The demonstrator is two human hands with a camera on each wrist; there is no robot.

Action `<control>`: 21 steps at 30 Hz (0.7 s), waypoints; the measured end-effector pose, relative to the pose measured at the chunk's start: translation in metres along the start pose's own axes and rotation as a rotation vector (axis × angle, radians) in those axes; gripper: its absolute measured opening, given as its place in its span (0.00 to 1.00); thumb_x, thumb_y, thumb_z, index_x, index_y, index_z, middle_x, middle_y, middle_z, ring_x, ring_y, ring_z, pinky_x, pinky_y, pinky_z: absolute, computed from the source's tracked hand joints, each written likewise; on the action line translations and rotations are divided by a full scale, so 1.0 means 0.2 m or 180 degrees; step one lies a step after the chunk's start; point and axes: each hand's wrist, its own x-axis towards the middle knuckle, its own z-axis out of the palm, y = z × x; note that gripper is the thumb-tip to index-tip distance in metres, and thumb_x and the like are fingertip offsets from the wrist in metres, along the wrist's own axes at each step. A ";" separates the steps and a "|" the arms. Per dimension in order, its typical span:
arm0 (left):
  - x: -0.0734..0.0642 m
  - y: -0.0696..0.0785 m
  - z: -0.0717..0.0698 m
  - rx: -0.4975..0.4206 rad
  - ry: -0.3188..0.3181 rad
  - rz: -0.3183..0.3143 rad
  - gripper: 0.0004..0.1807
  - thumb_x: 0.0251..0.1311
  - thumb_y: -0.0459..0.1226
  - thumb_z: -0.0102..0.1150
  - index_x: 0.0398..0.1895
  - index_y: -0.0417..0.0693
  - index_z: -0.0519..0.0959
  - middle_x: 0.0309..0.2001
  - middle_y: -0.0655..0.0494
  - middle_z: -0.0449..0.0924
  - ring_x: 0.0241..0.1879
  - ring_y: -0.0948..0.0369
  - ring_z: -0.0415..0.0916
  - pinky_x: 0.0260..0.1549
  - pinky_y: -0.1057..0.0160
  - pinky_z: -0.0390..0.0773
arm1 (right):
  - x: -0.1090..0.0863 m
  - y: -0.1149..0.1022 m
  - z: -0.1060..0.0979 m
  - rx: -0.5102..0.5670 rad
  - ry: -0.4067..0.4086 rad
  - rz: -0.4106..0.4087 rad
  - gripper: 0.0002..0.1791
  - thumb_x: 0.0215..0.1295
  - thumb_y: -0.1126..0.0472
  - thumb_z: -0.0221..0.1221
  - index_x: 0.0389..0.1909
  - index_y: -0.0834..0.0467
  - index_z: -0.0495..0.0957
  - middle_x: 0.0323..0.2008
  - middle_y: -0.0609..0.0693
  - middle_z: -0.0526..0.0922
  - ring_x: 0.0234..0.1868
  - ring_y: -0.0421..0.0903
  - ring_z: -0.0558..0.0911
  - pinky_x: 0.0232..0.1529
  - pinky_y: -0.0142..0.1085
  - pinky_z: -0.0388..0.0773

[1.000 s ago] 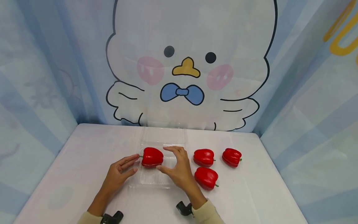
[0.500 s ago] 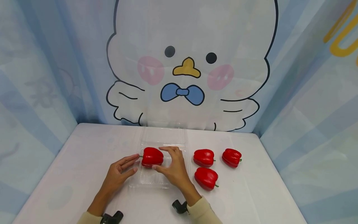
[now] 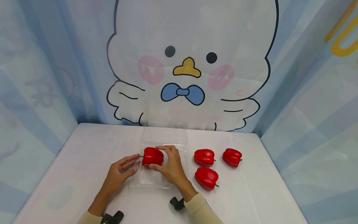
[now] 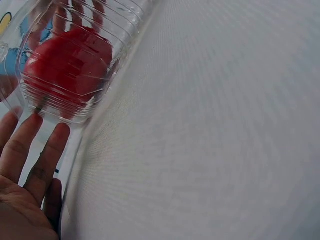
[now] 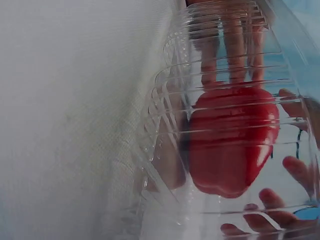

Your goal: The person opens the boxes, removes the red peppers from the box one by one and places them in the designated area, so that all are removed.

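Observation:
A red bell pepper (image 3: 152, 156) lies in a clear plastic box (image 3: 153, 179), its green stem pointing left. My left hand (image 3: 117, 175) is at the box's left side, fingers extended; in the left wrist view its fingertips (image 4: 61, 131) come close to the clear wall near the stem. My right hand (image 3: 172, 166) reaches over the box from the right. Its thumb and index finger are spread about the pepper's right end, overlapping its edge in the head view. The right wrist view shows the pepper (image 5: 227, 145) through the ribbed wall, with several fingertips apart from it.
Several more peppers lie on the white table (image 3: 251, 186) right of the box: one at the back (image 3: 204, 157), one in front of it (image 3: 206, 178), another farther right (image 3: 232, 157). Behind the box lies its raised clear lid (image 3: 163, 136). A printed curtain (image 3: 193, 115) stands behind the table.
My right hand has moved left over the box, so its thumb and index finger now overlap the pepper's right end. The left hand and the peppers have stayed where they were.

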 end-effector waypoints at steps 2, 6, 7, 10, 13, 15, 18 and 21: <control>0.00 0.00 0.00 0.0002 -0.0009 0.0012 0.30 0.70 0.34 0.68 0.74 0.43 0.74 0.74 0.43 0.75 0.63 0.78 0.79 0.59 0.78 0.77 | 0.01 0.00 0.01 -0.0039 -0.0005 0.0018 0.38 0.56 0.51 0.80 0.69 0.42 0.78 0.65 0.50 0.76 0.70 0.50 0.73 0.65 0.53 0.84; 0.00 -0.01 0.00 -0.0005 -0.0003 0.0037 0.29 0.70 0.34 0.68 0.73 0.42 0.74 0.74 0.42 0.75 0.63 0.78 0.79 0.59 0.78 0.77 | 0.02 -0.01 0.02 -0.0075 -0.0010 0.0007 0.37 0.56 0.51 0.80 0.68 0.42 0.78 0.64 0.50 0.77 0.69 0.49 0.73 0.64 0.52 0.85; 0.00 -0.01 0.00 0.0005 -0.0004 0.0046 0.30 0.70 0.34 0.68 0.73 0.42 0.74 0.74 0.42 0.75 0.63 0.78 0.79 0.59 0.78 0.77 | 0.02 -0.01 0.03 -0.0089 -0.0012 -0.0010 0.37 0.56 0.51 0.80 0.68 0.42 0.78 0.64 0.50 0.77 0.68 0.50 0.74 0.63 0.51 0.85; 0.00 -0.01 0.00 0.0003 0.0003 0.0059 0.30 0.70 0.33 0.68 0.73 0.42 0.74 0.74 0.42 0.75 0.63 0.79 0.79 0.59 0.78 0.77 | 0.03 -0.02 0.03 -0.0115 -0.0041 -0.0024 0.38 0.56 0.51 0.80 0.68 0.43 0.78 0.64 0.50 0.77 0.68 0.49 0.74 0.61 0.49 0.87; 0.00 -0.01 0.00 0.0021 0.0004 0.0067 0.30 0.70 0.33 0.68 0.73 0.42 0.74 0.74 0.42 0.75 0.63 0.79 0.78 0.59 0.78 0.77 | 0.03 -0.02 0.04 -0.0123 -0.0073 -0.0028 0.38 0.57 0.51 0.80 0.69 0.44 0.77 0.65 0.50 0.77 0.69 0.49 0.74 0.59 0.46 0.88; 0.00 -0.01 0.00 0.0019 0.0007 0.0059 0.30 0.70 0.33 0.68 0.73 0.43 0.74 0.74 0.42 0.76 0.63 0.79 0.78 0.59 0.78 0.77 | 0.04 -0.02 0.05 -0.0113 -0.0103 -0.0025 0.38 0.57 0.51 0.80 0.69 0.44 0.77 0.65 0.49 0.77 0.69 0.49 0.74 0.59 0.46 0.88; 0.00 -0.01 0.00 0.0003 -0.0001 0.0040 0.30 0.70 0.33 0.68 0.74 0.43 0.74 0.74 0.43 0.76 0.63 0.79 0.79 0.59 0.78 0.77 | 0.04 -0.02 0.05 -0.0101 -0.0111 -0.0054 0.37 0.57 0.52 0.79 0.68 0.44 0.78 0.64 0.50 0.77 0.68 0.50 0.74 0.59 0.46 0.88; 0.00 -0.01 0.00 -0.0016 -0.0008 0.0029 0.30 0.70 0.34 0.68 0.74 0.44 0.74 0.74 0.43 0.75 0.63 0.78 0.79 0.59 0.78 0.77 | 0.04 -0.01 0.06 -0.0129 -0.0097 -0.0076 0.34 0.59 0.54 0.79 0.67 0.44 0.79 0.63 0.50 0.77 0.67 0.50 0.75 0.61 0.47 0.87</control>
